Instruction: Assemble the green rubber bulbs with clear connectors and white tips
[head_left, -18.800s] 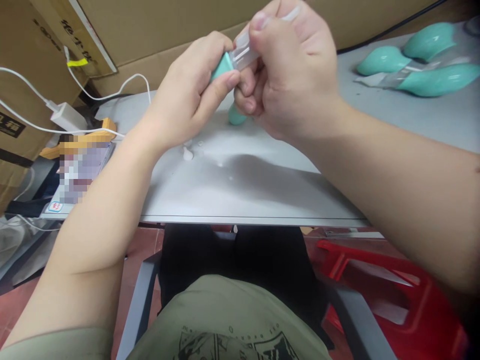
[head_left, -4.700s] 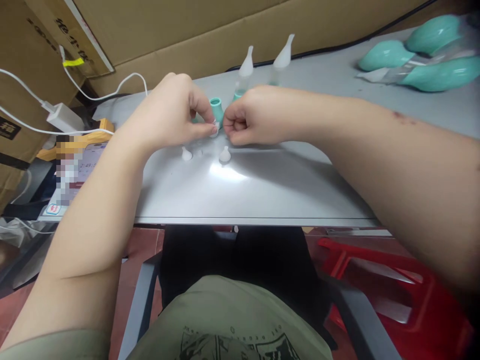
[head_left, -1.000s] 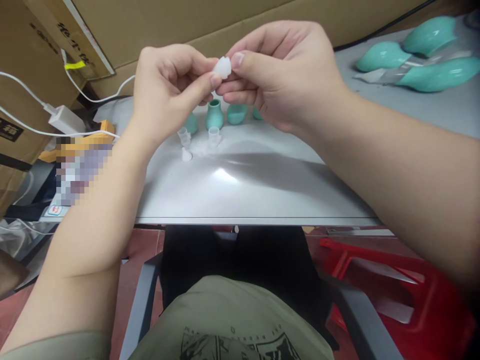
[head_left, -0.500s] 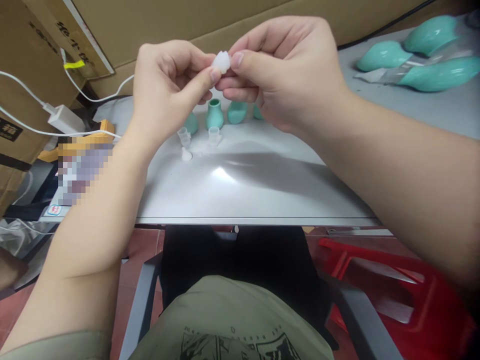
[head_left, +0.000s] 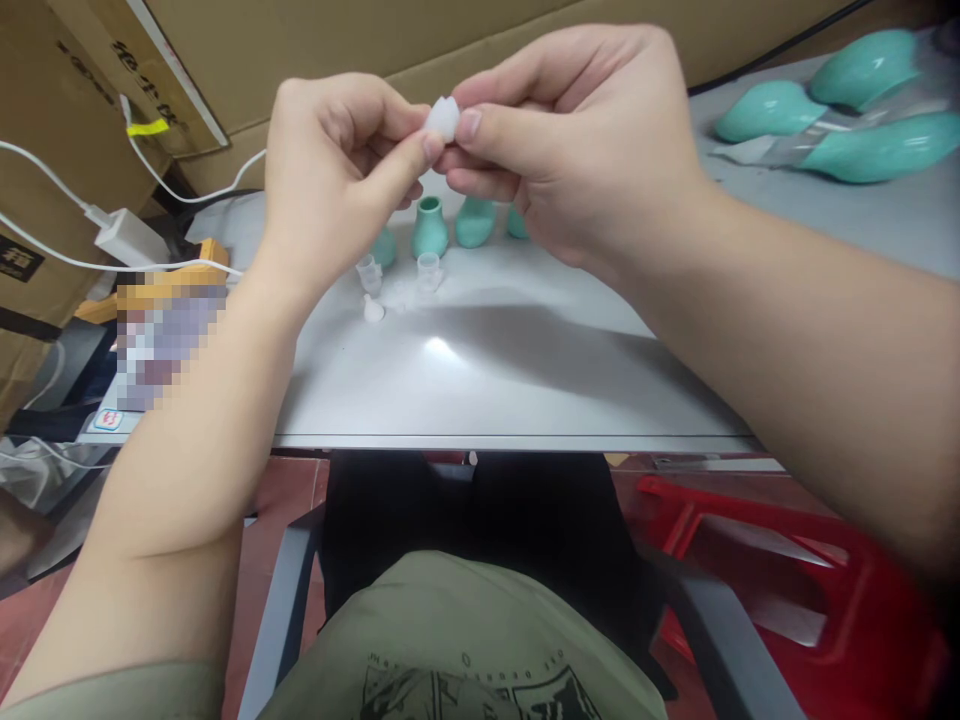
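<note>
- Your left hand (head_left: 337, 160) and right hand (head_left: 577, 130) both pinched the small white piece (head_left: 442, 118) between thumb and fingers, up in the air over the grey table (head_left: 480, 390).
- Only your fingertips gripped it, so a slip of either thumb could have dropped it; the open-necked green bulb (head_left: 430, 232) stood upright close to where it might have landed, and a knock could have toppled that.
- The piece looked soft, so pressing unevenly from both sides might have bent it or shot it sideways out of your grasp.
- Your fingers covered part of its edge; whether anything sat inside it I could not tell, and a crooked fit there could have escaped you.
- Bringing your left wrist down carelessly could have swept the bulb partly hidden behind it (head_left: 384, 246), or the left clear cup (head_left: 369, 272).
- The white cone (head_left: 373, 308) and the tiny pale bit (head_left: 400, 308) beside it barely stood out against the tabletop, so a brush might have lost either.
</note>
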